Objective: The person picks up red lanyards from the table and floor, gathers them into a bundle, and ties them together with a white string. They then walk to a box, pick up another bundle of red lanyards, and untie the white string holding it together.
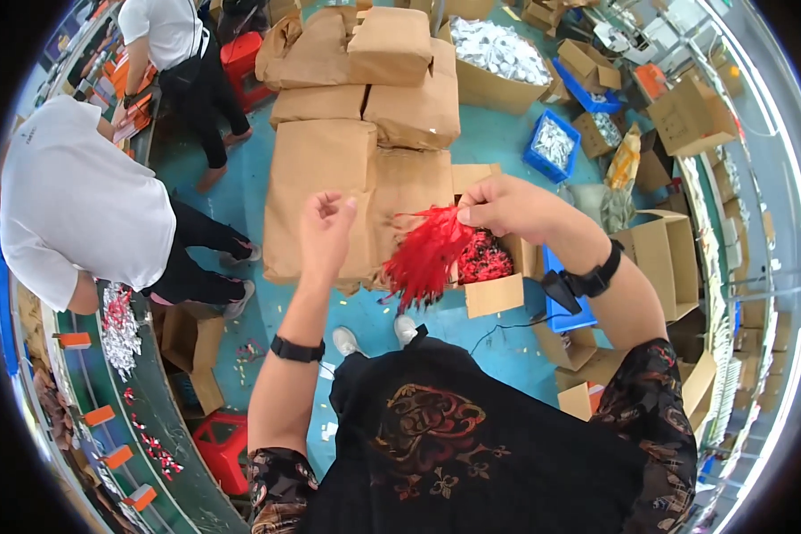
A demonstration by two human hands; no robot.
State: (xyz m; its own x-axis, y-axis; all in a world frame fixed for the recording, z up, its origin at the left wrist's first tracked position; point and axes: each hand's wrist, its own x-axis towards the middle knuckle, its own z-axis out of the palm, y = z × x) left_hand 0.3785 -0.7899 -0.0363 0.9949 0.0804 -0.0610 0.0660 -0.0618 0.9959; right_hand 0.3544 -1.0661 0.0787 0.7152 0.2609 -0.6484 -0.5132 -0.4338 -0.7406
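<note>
My right hand (pixel 512 206) pinches the top of a bunch of thin red strips (pixel 429 254), which hangs fanned out with dark lower ends. Just below that hand stands an open carton (pixel 494 296) holding a heap of red and black pieces (pixel 485 258). To the left, my left hand (pixel 327 231) is raised over large brown paper-wrapped bundles (pixel 316 178), apart from the strips. Its fingers are curled in toward the thumb; whatever may be between them is too small to make out.
Stacked brown packages (pixel 390 44) rise ahead. A blue crate (pixel 552 147) with silvery pieces and open cartons (pixel 659 262) stand at right. At left, a person in a white shirt (pixel 89 205) works by a green conveyor belt (pixel 173 392); a red stool (pixel 224 451) stands beside it.
</note>
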